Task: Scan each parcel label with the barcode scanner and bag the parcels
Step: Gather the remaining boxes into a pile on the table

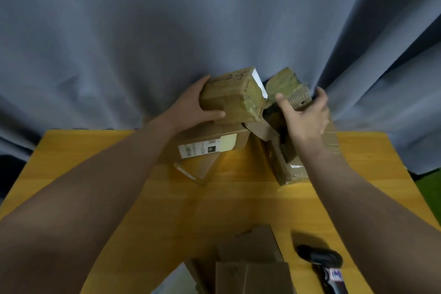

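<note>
Arms (107, 174) outstretched, left hand (195, 106) grips taped parcel (232, 95), right hand (306, 116) torn parcel (284, 83).

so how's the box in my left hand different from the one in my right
The left box, gripped by the left hand, looks whole and taped shut; the right box, gripped by the right hand, is ragged, with a torn corrugated edge showing. The left box has handwriting on top and a white label on one end; the right box shows neither. Both are brown cardboard, held at the far end of the table.
</note>
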Demonstrator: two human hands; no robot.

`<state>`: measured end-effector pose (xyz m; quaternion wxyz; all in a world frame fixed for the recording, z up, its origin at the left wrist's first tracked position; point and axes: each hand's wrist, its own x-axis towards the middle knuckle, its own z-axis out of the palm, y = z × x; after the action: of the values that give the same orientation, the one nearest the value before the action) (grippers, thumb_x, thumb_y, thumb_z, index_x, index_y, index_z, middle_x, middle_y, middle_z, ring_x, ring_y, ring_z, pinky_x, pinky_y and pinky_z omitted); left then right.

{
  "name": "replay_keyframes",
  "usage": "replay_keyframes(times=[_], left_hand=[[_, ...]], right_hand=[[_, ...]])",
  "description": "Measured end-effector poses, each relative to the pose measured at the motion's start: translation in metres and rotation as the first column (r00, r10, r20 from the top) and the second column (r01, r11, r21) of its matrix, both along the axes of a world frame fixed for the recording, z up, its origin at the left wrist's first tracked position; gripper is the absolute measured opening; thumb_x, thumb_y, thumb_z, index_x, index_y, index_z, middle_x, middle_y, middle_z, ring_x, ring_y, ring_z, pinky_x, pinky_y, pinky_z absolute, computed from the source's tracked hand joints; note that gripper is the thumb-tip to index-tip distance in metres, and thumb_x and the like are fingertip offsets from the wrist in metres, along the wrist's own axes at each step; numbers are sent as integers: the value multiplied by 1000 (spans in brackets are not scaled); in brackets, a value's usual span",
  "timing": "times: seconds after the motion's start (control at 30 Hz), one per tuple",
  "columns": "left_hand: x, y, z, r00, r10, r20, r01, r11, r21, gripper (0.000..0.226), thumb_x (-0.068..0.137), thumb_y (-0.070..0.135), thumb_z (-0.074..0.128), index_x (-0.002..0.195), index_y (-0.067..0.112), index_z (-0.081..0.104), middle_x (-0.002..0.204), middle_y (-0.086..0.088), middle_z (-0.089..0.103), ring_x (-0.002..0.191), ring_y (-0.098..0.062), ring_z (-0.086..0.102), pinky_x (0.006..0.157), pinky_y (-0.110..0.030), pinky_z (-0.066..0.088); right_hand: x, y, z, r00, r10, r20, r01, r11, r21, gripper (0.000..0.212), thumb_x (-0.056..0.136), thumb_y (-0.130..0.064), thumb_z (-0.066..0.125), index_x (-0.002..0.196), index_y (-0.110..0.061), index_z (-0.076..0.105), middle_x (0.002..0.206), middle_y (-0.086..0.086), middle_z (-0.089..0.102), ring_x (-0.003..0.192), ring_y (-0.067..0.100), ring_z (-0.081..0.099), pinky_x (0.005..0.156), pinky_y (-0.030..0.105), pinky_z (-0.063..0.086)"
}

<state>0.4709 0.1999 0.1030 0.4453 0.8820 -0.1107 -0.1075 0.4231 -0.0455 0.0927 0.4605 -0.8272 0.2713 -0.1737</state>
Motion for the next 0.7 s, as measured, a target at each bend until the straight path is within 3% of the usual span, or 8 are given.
replay_keyframes(times=[0.1, 0.2, 0.27, 0.4, 0.5, 0.63, 0.7], left_hand=[[4, 13, -9, 998, 14, -59, -16, 999, -38, 84, 74, 41, 80, 140, 31, 30, 141, 4, 40, 130, -17, 42, 101, -34, 41], [-1, 14, -11, 991, -10, -130, 5, 999, -37, 111, 68, 46, 80, 150, 35, 7, 154, 5, 25, 136, -14, 31, 106, -35, 34], [1, 5, -5, 990, -6, -141, -12, 992, -127, 116, 66, 44, 80, 151, 33, 2, 153, 5, 26, 131, -12, 34, 106, -34, 35], [4, -9, 3, 977, 27, -213, -70, 978, -199, 107, 68, 43, 80, 149, 29, 12, 144, 3, 40, 127, -18, 45, 104, -40, 42], [-8, -6, -1, 972, 60, -229, -104, 977, -185, 101, 72, 35, 82, 147, 27, 14, 140, 3, 44, 125, -17, 47, 98, -34, 45], [-49, 5, -6, 975, 76, -210, -121, 970, -209, 98, 71, 34, 83, 142, 31, 16, 133, 10, 46, 122, -11, 48, 97, -29, 45], [-77, 11, -9, 977, 91, -194, -130, 972, -197, 103, 68, 42, 83, 144, 32, 14, 132, 12, 44, 121, -7, 46, 101, -30, 43]], right_hand=[[16, -11, 1, 990, 75, -120, -75, 997, 0, 87, 69, -72, 67, 139, -30, 36, 140, 14, 47, 133, 36, 38, 114, 50, 28], [17, -15, -2, 983, 117, -141, -96, 984, 152, 79, 44, -89, 65, 106, -52, 35, 127, 4, 56, 119, 33, 52, 104, 52, 41], [20, -20, -10, 982, 142, -122, -112, 969, 221, 76, 29, -94, 65, 88, -57, 34, 121, 1, 58, 116, 32, 54, 98, 52, 47], [4, -13, -7, 985, 166, -54, -150, 961, 230, 73, 43, -79, 74, 101, -56, 36, 127, 3, 51, 122, 31, 46, 97, 49, 49], [-13, -12, -9, 980, 201, -2, -196, 959, 202, 79, 50, -70, 74, 116, -48, 38, 135, 3, 45, 128, 29, 38, 103, 49, 44], [-47, -18, -20, 958, 282, 52, -286, 926, 245, 84, 39, -79, 79, 111, -60, 42, 133, -5, 49, 126, 26, 46, 100, 51, 47], [-70, -20, -23, 940, 332, 83, -342, 905, 254, 83, 46, -69, 84, 116, -58, 42, 131, -7, 49, 125, 24, 49, 99, 50, 48]])
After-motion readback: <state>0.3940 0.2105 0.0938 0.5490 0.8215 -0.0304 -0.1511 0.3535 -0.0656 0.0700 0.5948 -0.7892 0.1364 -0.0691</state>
